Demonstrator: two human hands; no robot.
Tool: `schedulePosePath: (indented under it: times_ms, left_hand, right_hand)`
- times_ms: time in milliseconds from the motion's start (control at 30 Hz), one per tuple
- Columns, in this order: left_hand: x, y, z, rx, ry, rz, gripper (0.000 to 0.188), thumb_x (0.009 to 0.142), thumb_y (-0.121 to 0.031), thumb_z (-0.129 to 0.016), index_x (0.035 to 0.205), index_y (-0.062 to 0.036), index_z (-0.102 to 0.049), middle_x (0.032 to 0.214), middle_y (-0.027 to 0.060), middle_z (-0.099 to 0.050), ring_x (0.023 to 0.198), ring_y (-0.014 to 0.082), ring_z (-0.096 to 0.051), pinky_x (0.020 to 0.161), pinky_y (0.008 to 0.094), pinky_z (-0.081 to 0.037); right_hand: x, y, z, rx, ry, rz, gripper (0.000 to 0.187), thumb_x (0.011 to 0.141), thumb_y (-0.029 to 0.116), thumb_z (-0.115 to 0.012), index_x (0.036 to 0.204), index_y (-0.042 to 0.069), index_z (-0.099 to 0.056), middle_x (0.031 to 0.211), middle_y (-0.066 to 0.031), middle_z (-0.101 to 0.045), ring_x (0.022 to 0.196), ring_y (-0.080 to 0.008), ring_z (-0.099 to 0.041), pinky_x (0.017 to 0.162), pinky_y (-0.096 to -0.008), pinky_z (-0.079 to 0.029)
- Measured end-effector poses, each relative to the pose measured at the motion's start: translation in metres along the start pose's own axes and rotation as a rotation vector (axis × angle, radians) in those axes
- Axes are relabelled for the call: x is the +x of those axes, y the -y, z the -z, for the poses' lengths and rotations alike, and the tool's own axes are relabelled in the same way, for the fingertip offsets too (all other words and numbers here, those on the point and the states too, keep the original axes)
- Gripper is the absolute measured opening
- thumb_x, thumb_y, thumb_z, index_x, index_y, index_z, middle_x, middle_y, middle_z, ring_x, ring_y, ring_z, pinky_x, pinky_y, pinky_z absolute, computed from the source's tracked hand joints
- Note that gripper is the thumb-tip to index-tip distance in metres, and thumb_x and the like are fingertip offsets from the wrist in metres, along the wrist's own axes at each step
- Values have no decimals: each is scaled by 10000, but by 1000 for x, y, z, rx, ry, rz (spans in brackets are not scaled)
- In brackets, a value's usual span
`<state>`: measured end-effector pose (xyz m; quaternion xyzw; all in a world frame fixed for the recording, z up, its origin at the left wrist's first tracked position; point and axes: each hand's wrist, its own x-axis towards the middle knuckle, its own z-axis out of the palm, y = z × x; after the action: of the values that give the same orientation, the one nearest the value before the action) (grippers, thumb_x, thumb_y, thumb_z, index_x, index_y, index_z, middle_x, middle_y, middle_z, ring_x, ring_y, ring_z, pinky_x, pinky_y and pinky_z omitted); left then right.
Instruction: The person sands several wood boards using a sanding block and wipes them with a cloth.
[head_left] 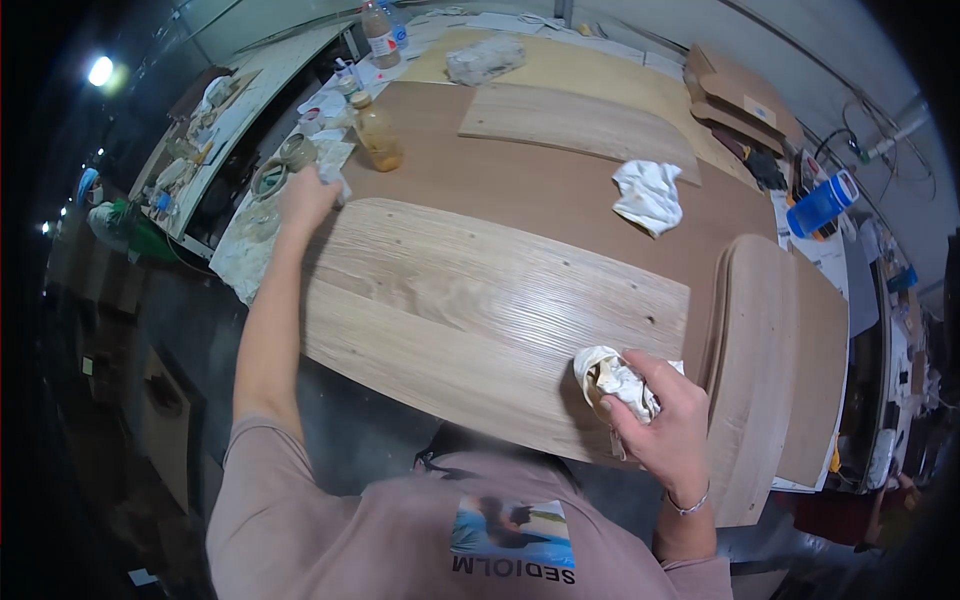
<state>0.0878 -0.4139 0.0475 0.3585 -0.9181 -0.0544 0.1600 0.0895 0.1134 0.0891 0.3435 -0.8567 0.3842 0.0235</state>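
A wood-grain board [460, 290] with one rounded corner and small dark holes lies flat in front of me. My right hand [665, 420] is closed round a crumpled white rag [612, 385], which rests against the board's near right part. Past the board's left end my left hand [308, 200] is stretched out beside a small open glass jar [298, 152] and a round tub [268, 180]. Its fingers look drawn together, and their tips and whatever they hold are hidden. A pale crumpled sheet [250, 232] lies under the tub.
Another white rag [650, 195] lies beyond the board, near a long board [580, 120]. Stacked boards [750, 380] stand at the right. A bottle of amber liquid [377, 135] is at the back left. A blue bottle [822, 203] and cardboard [745, 100] sit far right.
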Motion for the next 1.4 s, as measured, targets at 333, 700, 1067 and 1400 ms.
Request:
schedulePosePath:
  times_ms: [333, 700, 1067, 1400]
  left_hand:
    - [69, 96, -8, -201, 67, -100, 435, 765, -344, -691, 1086, -52, -690, 948, 224, -710, 929, 407, -677, 821, 472, -529]
    - [33, 195, -32, -541, 105, -55, 349, 807, -210, -728, 1121, -62, -691, 1065, 162, -698, 974, 303, -681, 851, 406, -534]
    - [-103, 102, 10, -913, 483, -1003, 127, 782, -125, -717, 891, -92, -662, 765, 62, -616, 725, 274, -634, 636, 399, -519]
    - [-96, 109, 19, -1108, 150, -576, 1075, 724, -402, -862, 1497, 83, -293, 1366, 253, -520, 1198, 379, -565, 1003, 446, -466]
  right_hand:
    - [50, 66, -127, -258, 2, -221, 380, 743, 217, -792, 1068, 49, -692, 919, -158, -701, 808, -334, -683, 700, -411, -538]
    - [148, 121, -195, -141, -176, -181, 330, 799, 201, -756, 1077, 32, -695, 937, -166, -706, 823, -316, -705, 714, -388, -550]
    - [268, 133, -347, -226, 129, 260, 249, 872, 225, -642, 1076, 91, -691, 1013, -139, -666, 995, -344, -609, 908, -455, -485]
    - [223, 162, -251, 615, 349, -71, 646, 949, 453, -611, 1436, 46, -492, 1424, -218, -503, 1310, -335, -484, 1093, -442, -374]
